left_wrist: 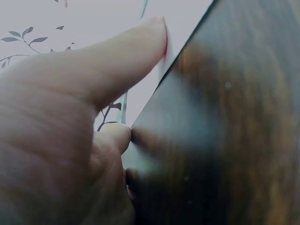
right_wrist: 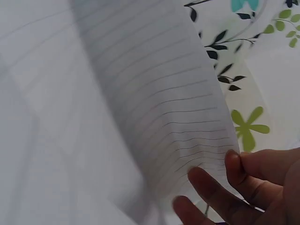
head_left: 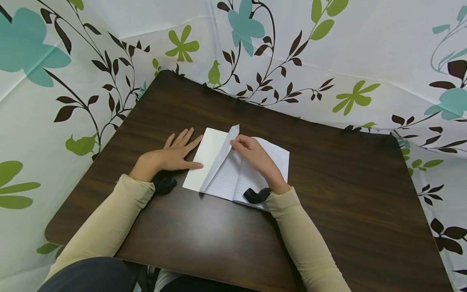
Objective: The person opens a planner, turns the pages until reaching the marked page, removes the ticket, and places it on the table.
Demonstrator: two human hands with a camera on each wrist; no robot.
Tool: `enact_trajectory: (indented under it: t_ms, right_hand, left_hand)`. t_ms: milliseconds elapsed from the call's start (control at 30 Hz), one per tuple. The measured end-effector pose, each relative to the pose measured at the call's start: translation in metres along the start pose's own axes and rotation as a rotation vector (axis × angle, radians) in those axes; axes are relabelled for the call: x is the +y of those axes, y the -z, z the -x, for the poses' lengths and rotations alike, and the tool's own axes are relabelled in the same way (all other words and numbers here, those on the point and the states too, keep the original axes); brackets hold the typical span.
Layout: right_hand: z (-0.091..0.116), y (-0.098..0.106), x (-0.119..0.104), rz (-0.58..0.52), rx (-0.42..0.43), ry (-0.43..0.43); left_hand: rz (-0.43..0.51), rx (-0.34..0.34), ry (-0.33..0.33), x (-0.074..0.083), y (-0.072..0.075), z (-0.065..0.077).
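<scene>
Right hand (head_left: 255, 155) pinches a raised white page (head_left: 219, 159), faintly ruled; I see the left hand (head_left: 171, 156), fingers spread, thumb on the open notebook (head_left: 228, 178).

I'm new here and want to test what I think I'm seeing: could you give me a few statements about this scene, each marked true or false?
1. The right hand pinches a page of the notebook. True.
2. The notebook is closed. False: it lies open on the table.
3. The left hand lies spread at the notebook's left side. True.
4. The pinched page is completely blank. False: it is lined.
5. A leaf-patterned cloth shows behind the table. True.
</scene>
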State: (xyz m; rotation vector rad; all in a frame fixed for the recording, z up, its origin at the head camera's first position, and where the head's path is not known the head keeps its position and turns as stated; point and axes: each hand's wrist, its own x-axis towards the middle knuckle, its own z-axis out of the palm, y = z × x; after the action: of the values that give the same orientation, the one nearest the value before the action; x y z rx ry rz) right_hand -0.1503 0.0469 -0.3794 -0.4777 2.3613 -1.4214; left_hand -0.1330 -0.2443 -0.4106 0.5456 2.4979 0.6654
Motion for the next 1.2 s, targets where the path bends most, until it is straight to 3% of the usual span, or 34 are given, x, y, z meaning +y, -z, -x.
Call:
enact_trajectory:
  t_ms: [233,433,633,1200]
  right_hand:
    - [-0.006,-0.015,0.004,0.129,0.020,0.012]
    - [-0.010,-0.026,0.006,0.168,0.042,0.006]
    - [-0.011,-0.032,0.007,0.152,0.074,-0.005]
    - [-0.019,-0.041,0.002,0.094,0.103,-0.035]
  left_hand:
    - [-0.006,0.004,-0.002,0.002,0.001,0.001]
    - [0.022,0.010,0.005,0.001,0.000,0.000]
    - [0.043,-0.010,0.053,0.005,-0.003,-0.002]
    - [0.000,-0.056,0.089,0.012,-0.005,-0.008]
